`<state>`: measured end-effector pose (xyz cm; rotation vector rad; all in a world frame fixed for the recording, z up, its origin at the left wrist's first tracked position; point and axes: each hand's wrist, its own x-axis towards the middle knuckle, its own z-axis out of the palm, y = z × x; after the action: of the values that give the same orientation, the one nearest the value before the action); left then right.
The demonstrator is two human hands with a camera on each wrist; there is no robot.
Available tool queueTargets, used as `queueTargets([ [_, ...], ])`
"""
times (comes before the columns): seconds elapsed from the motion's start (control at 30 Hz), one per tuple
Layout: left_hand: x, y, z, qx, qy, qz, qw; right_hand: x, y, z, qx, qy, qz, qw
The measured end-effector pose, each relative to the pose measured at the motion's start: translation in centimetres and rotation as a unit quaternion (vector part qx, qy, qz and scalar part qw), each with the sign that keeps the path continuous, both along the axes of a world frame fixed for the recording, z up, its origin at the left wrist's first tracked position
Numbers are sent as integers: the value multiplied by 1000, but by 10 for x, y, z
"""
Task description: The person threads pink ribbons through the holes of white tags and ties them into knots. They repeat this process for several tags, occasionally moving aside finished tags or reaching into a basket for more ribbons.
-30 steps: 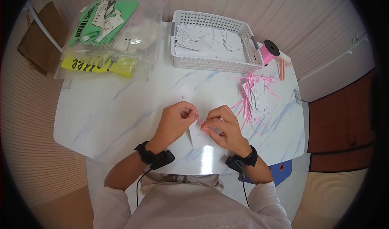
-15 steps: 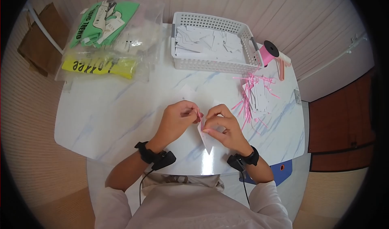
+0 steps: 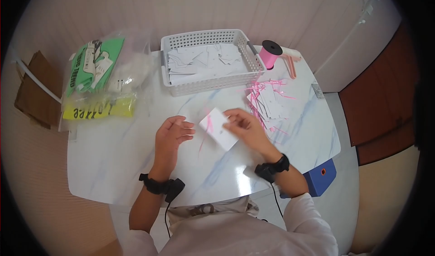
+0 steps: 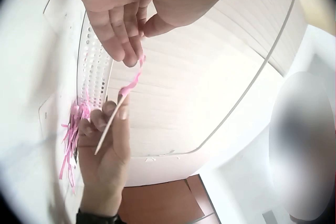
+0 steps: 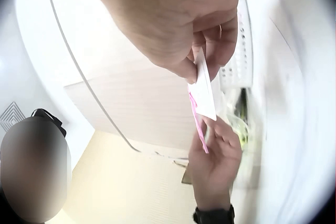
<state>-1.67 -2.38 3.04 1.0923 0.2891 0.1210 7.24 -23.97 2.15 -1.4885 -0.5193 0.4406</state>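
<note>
A white card (image 3: 220, 130) with a pink ribbon (image 3: 209, 124) on it is pinched by the right hand (image 3: 248, 131) above the marble-patterned table. The left hand (image 3: 172, 140) is held apart, left of the card, its fingers loosely bent and holding nothing. In the left wrist view the card (image 4: 108, 127) is seen edge-on, with the ribbon (image 4: 131, 84) rising toward the left fingers; whether they touch cannot be told. The right wrist view shows the ribbon (image 5: 199, 127) hanging beside the card (image 5: 203, 90).
A white basket (image 3: 217, 82) of cards stands at the back. To its right are a pink ribbon spool (image 3: 270, 55) and peach-coloured scissors-like handles (image 3: 290, 65). Ribboned cards (image 3: 270, 103) are piled at right. Plastic-bagged clothes (image 3: 97, 70) lie at the back left.
The hands have moved apart. The left hand has let go of the ribbon and shifted left; the right hand has lifted and turned the card. The head view has shifted too.
</note>
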Motion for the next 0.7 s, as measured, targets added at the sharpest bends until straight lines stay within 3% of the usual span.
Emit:
queueTargets([
  [0.1,0,11,7,59,6,22,998,31,-37,9,-16,-42,-98,994],
  [0.17,0,19,7,169,59,5,984,50,-60,16,-16,-62,-148,987],
  [0.2,2,22,4,171,58,3,984,65,-74,11,-58,-89,-171,980],
  [0.27,6,27,-5,363,82,0,928,74,-86,7,-259,-301,-285,872],
  [0.3,6,26,-6,367,83,1,927,71,-84,7,-255,-300,-285,874],
  [0.37,7,21,-6,624,101,1,775,60,-74,8,-273,-516,-317,748],
  [0.4,6,20,-9,628,103,1,771,48,-65,9,-270,-513,-318,750],
  [0.47,7,20,-15,699,62,-18,712,20,-42,7,-327,-391,-93,855],
  [0.53,10,16,-14,711,64,-43,699,7,-24,2,-345,-367,-24,863],
  [0.7,21,25,-21,706,51,-94,700,16,-6,-21,-374,-347,0,860],
])
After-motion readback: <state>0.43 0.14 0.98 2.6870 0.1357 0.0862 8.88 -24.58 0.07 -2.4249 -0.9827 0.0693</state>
